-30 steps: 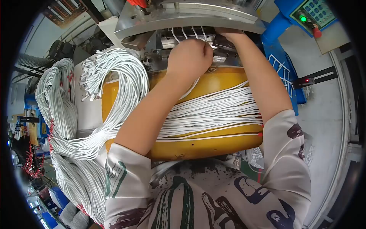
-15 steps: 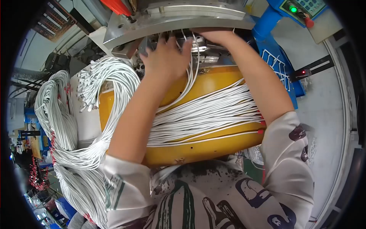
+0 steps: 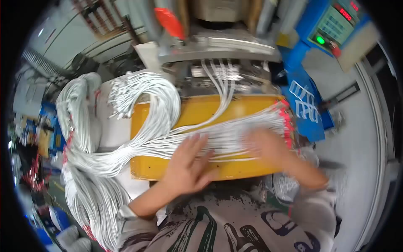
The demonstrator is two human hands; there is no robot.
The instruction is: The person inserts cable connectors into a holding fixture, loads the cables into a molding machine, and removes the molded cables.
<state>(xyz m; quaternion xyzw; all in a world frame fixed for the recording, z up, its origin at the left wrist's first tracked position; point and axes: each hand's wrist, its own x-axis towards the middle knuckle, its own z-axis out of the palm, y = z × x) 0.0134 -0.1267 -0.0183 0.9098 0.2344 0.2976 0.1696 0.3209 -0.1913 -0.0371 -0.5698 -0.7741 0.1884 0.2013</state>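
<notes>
White cables [image 3: 226,136] lie in a row across a yellow board [image 3: 147,168], their red ends at the right. My left hand [image 3: 191,164] is over the near side of the row, fingers spread and nothing visibly held. Further right, my right hand [image 3: 266,145] is over the cables, smeared by motion, so its fingers cannot be made out. Several separate cables [image 3: 225,90] run from the metal mold [image 3: 247,77] under the press plate [image 3: 218,52] down onto the board.
Large bundles of white cable [image 3: 88,161] hang at the left. A blue tray [image 3: 308,122] with white plastic frames is at the right, below a control box [image 3: 333,29] with a green light. A red-orange object [image 3: 169,23] stands by the press.
Both hands have come back from the mold and down over the cable row. The left hand's fingers opened between the earlier frames. The view has shifted, showing more of the press.
</notes>
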